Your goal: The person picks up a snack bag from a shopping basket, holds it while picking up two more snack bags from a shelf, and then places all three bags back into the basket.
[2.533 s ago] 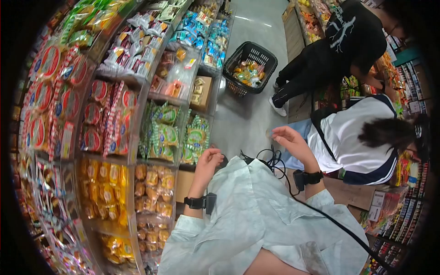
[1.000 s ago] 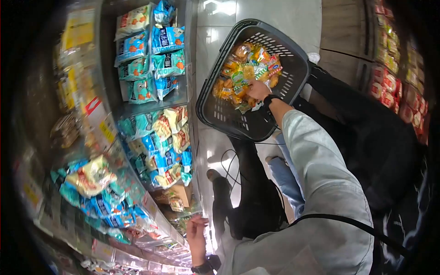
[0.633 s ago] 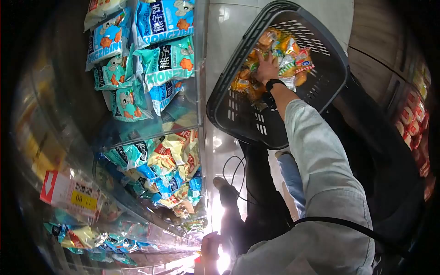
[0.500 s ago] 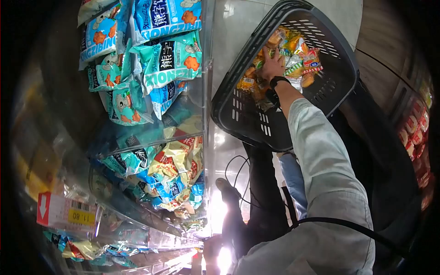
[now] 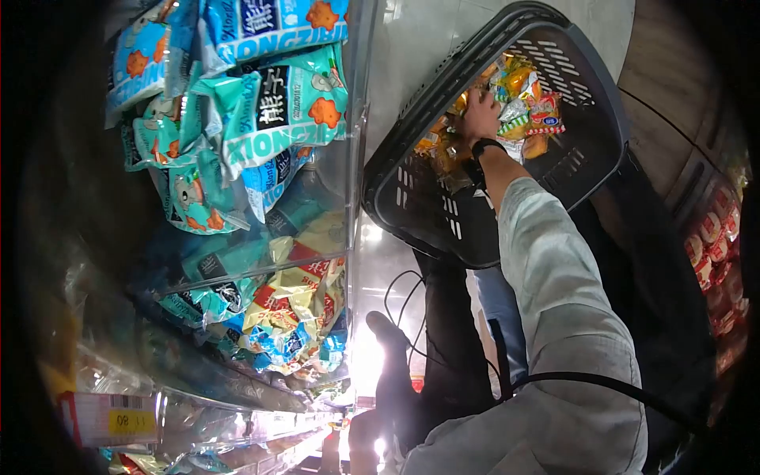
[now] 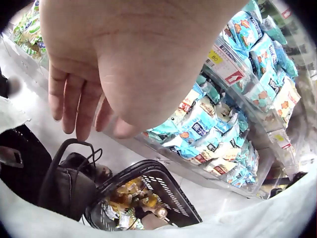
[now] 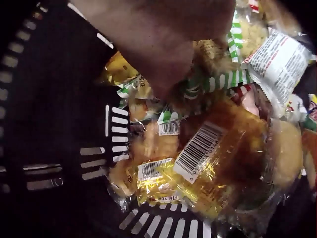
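A black plastic basket (image 5: 443, 79) sits on the floor, holding several snack packets (image 5: 526, 111). My right hand (image 5: 479, 111) reaches into it with the fingers stretched over the packets. In the right wrist view the right hand (image 7: 163, 44) lies on clear-wrapped yellow pastries (image 7: 208, 153) beside the slotted basket wall (image 7: 59, 99); its fingertips are hidden among the packets. My left hand (image 6: 94, 119) hangs with relaxed fingers and holds nothing, high above the basket (image 6: 168, 193).
Shelves at the left hold blue and teal biscuit bags (image 5: 269, 103) and yellow bags (image 5: 301, 285), with a price tag (image 5: 119, 419) on the rail. A dark bag (image 6: 69, 188) stands by the basket. Another person in dark clothes (image 5: 657, 261) is close on the right.
My right arm went from chest height down into the basket. Over the last half second the hand slid a little further across the packets. The left hand stays low and idle.
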